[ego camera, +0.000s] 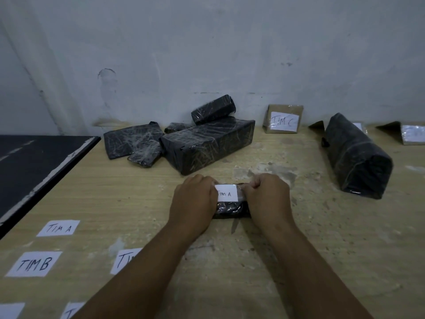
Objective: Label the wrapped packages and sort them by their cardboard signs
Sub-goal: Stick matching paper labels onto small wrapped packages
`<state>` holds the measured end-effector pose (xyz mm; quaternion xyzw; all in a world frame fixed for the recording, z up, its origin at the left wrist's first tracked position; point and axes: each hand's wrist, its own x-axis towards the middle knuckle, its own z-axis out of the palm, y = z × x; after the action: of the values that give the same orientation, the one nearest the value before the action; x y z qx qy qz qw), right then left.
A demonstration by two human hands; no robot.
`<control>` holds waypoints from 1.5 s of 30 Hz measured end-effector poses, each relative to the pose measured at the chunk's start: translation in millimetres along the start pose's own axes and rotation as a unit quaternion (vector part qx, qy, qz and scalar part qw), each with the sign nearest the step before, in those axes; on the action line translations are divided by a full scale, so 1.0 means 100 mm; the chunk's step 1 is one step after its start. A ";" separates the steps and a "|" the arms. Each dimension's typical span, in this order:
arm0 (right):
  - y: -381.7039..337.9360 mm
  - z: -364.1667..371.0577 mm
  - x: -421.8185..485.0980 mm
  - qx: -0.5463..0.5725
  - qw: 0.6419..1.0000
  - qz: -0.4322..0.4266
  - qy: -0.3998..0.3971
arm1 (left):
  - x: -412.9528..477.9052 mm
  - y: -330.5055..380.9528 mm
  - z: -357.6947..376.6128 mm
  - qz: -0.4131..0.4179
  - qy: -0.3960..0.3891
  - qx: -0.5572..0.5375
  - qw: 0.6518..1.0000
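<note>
Near the middle of the desk (322,238), toward its front edge: small black wrapped package (231,209) lying flat, white label (226,192) reading "TIM A" on its top face under clear film. Left hand (193,199) has its fingers curled over the package's left end. Right hand (266,194) has its fingers curled at the right end, fingertips pinching at the label's upper right corner.

Back edge, against the wall: pile of black wrapped packages (207,146), one small parcel perched on the largest box. Right of the pile stands a cardboard sign (284,119), "TIM C". Long wrapped package (354,157) lies further right, well apart from the hands; a second sign (411,134) sits at the far right, text unreadable.

Front left corner: loose paper labels, "TIM A" (58,228), "TIM B" (34,264), and others partly hidden by the left forearm.
</note>
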<state>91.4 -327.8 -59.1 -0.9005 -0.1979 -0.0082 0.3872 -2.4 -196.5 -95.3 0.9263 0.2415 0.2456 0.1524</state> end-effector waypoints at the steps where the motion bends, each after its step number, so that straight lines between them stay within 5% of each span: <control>1: 0.05 -0.03 0.03 -0.017 1.000 0.003 0.020 | -0.01 0.00 0.00 0.000 0.004 -0.002 1.000; 7: 0.23 -0.18 0.06 0.013 0.996 -0.023 0.084 | -0.02 -0.02 -0.02 0.009 -0.008 -0.018 1.000; 10: 0.13 -0.04 -0.04 0.032 0.999 -0.023 0.008 | -0.05 -0.01 -0.06 0.018 -0.023 -0.030 0.999; 13: 0.10 0.08 -0.14 -0.062 0.994 -0.038 -0.082 | -0.05 -0.04 -0.10 0.027 -0.041 -0.055 0.997; 19: 0.21 0.05 -0.05 -0.017 0.992 -0.058 -0.114 | -0.01 -0.19 -0.09 0.047 -0.094 -0.104 0.989; 29: 0.25 0.03 -0.06 0.104 0.991 -0.069 -0.052 | -0.04 -0.14 -0.04 0.028 -0.028 -0.110 0.993; 36: 0.24 -0.02 -0.03 0.067 0.986 -0.142 -0.047 | -0.06 -0.14 -0.10 0.042 -0.048 -0.119 0.991; 45: 0.17 0.01 0.09 0.139 0.984 -0.068 -0.092 | -0.05 -0.13 -0.12 0.050 -0.038 -0.131 0.989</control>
<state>105.9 -334.6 -70.1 -0.8191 -0.2923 0.0764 0.4876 -18.0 -186.2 -92.5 0.9181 0.1543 0.2471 0.2688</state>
